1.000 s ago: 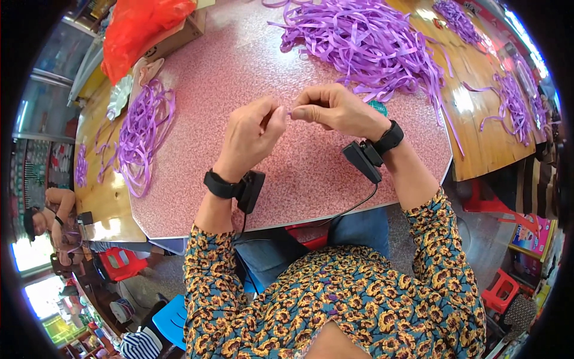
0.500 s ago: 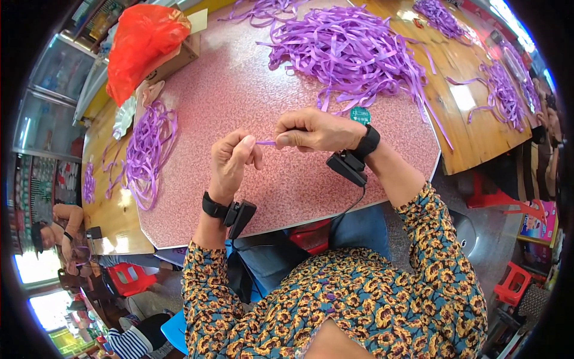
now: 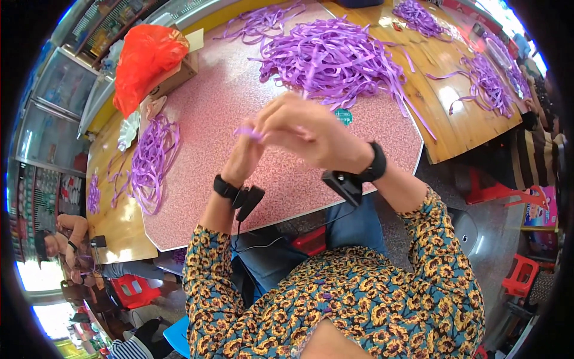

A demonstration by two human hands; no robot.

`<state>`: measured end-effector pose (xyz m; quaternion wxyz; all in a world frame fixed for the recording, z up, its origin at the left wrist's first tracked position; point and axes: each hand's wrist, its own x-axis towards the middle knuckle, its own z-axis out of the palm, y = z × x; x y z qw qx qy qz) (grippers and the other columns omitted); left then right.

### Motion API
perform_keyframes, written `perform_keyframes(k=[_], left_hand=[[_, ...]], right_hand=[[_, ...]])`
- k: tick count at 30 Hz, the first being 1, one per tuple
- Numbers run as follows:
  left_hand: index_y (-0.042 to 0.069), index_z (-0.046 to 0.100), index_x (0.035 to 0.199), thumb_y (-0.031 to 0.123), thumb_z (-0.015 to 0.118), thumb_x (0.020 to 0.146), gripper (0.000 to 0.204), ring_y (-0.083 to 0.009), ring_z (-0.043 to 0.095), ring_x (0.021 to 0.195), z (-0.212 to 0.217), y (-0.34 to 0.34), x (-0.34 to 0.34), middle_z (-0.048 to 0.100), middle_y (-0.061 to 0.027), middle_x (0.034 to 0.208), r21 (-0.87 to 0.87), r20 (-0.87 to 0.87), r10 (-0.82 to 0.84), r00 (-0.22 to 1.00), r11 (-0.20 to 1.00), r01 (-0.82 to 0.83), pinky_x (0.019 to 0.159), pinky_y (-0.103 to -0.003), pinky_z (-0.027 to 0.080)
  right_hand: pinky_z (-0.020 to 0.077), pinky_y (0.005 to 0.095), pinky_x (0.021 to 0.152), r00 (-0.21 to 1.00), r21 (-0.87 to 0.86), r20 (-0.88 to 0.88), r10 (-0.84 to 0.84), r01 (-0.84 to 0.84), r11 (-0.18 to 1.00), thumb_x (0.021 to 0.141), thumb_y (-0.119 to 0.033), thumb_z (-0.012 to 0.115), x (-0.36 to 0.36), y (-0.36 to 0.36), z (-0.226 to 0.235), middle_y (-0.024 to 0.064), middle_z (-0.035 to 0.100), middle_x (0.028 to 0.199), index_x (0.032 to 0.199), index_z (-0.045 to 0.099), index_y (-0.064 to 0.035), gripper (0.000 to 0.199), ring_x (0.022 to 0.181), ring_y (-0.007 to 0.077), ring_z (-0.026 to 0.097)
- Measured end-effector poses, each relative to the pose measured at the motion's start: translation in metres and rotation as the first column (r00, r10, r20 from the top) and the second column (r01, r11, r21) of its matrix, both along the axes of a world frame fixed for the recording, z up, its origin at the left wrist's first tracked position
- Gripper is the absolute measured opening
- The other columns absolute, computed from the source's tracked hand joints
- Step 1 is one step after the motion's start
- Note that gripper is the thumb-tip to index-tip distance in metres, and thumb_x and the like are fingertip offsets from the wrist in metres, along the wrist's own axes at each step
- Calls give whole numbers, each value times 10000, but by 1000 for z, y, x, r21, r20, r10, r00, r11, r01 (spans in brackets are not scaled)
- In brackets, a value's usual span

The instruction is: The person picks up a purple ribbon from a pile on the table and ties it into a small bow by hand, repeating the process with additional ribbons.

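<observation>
My left hand [image 3: 244, 158] is closed, with a short stretch of purple ribbon [image 3: 248, 132] at its fingertips. Over it and touching it is my right hand [image 3: 317, 133], its fingers curled round the same ribbon and smeared by motion. A blurred strand rises beyond the right hand toward the large heap of purple ribbons [image 3: 335, 60] on the pink speckled table [image 3: 203, 191]. Which finger pinches which end is hidden by the overlap. A smaller pile of purple ribbons [image 3: 152, 155] lies to the left.
A red plastic bag [image 3: 143, 66] sits on a cardboard box [image 3: 190, 67] at the far left. Wooden tables on both sides carry more ribbons [image 3: 487, 84]. A round green sticker [image 3: 343, 116] marks the tabletop. Another person [image 3: 69, 233] sits at the left, near a red stool [image 3: 134, 291].
My hands have come together from slightly apart, the right moving left over the left hand. The taut stretch of ribbon between them has become a short bent piece at the fingertips.
</observation>
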<state>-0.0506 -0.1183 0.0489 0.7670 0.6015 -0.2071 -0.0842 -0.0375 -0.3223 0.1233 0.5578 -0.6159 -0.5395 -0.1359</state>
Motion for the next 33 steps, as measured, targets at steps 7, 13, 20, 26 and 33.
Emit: perform_keyframes(k=[7,13,20,26,33], left_hand=[[69,685,994,238,674,917,187,-118,634,896,28,-14,13,684,-7,930,534,422,-114,899,833,-145,1179,-464,199],[29,675,1117,157,681,911,242,-117,611,886,24,22,2,685,-20,955,496,263,65,963,846,-193,815,-270,481],[-11,654,1074,118,630,947,183,-87,590,812,23,85,-25,634,-9,888,573,41,171,984,803,-163,749,-238,476],[-1,659,1013,141,627,943,161,-72,577,774,14,165,-45,629,5,835,654,76,360,930,686,-319,696,-220,468],[3,657,987,158,616,947,166,-64,562,656,35,147,-54,613,11,757,738,81,490,868,556,-382,588,-201,446]], right_hand=[[490,293,834,837,208,-524,-157,304,930,995,-150,559,5,-86,10,91,671,1072,1044,645,-15,168,990,163,626],[433,219,663,698,198,-701,-148,390,899,1011,-221,545,37,-128,-24,18,629,818,1042,650,-20,228,696,69,531],[531,277,735,587,244,-801,-121,503,829,1009,-231,545,71,-141,-41,35,654,857,971,631,-51,203,798,118,641],[549,332,828,563,220,-812,-153,538,814,1004,-220,554,105,-167,-58,74,657,950,988,618,-37,195,896,182,660],[534,297,821,410,-314,-176,-895,838,446,961,-172,602,127,-164,-62,125,650,1049,1216,588,14,316,903,163,640]])
